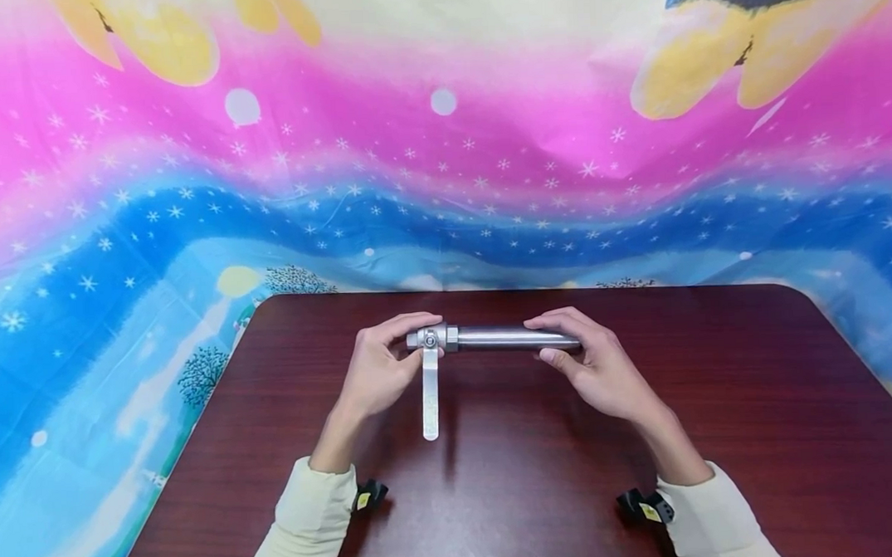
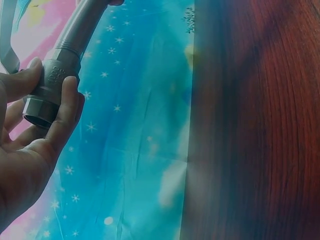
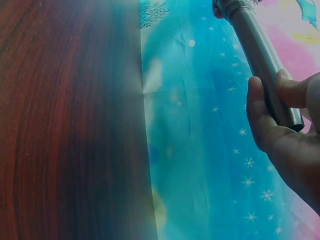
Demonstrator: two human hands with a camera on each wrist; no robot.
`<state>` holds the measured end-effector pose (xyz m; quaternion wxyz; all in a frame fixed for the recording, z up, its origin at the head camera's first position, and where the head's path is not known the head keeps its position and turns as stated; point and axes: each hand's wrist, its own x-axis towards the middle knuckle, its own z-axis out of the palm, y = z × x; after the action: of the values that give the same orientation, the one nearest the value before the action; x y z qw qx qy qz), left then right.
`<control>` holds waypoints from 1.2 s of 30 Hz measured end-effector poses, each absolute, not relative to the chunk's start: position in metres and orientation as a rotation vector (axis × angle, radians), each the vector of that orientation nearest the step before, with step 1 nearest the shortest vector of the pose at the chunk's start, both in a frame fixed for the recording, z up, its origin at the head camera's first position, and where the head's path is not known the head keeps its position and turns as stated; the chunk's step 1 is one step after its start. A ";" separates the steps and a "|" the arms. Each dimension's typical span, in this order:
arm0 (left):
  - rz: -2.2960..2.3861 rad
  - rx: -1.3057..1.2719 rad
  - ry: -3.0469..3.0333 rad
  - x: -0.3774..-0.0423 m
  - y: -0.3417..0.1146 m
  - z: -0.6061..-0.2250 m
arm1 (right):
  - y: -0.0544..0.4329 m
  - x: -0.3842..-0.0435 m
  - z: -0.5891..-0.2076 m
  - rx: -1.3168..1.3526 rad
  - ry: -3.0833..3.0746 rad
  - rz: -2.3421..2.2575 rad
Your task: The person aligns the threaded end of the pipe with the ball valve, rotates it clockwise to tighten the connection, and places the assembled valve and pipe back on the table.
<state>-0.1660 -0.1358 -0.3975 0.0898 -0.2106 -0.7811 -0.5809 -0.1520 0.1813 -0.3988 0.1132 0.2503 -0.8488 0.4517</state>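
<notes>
Above the desk (image 1: 515, 483), the valve (image 1: 441, 337) is at the left, its handle (image 1: 430, 400) before it, the pipe (image 1: 493, 338) joined on its right; left hand (image 1: 381, 360) around the valve, right hand (image 1: 603, 367) around the pipe's right end; cloth (image 1: 441, 158) behind

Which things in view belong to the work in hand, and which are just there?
In the work:
- lever valve, gripped by the left hand
- metal pipe, held by the right hand

Just there:
- wooden table
- printed cloth
- black wrist devices

Left hand (image 1: 378, 366) grips; right hand (image 1: 601, 370) grips; both arms (image 1: 301, 522) angle inward.
</notes>
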 end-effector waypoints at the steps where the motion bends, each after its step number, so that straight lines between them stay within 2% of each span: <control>1: -1.731 -0.627 -2.321 -0.166 -0.136 -0.398 | 0.182 -0.152 -0.399 0.739 -2.489 1.339; 10: -1.724 -0.633 -2.325 -0.165 -0.136 -0.399 | 0.184 -0.154 -0.402 0.780 -2.498 1.446; 36: -1.764 -0.655 -2.285 -0.166 -0.134 -0.398 | 0.177 -0.153 -0.403 0.737 -2.401 1.291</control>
<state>-0.1663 -0.1345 -0.3980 0.0905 -0.2202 -0.7689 -0.5935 -0.1532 0.1770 -0.4035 0.1581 0.2578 -0.8395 0.4514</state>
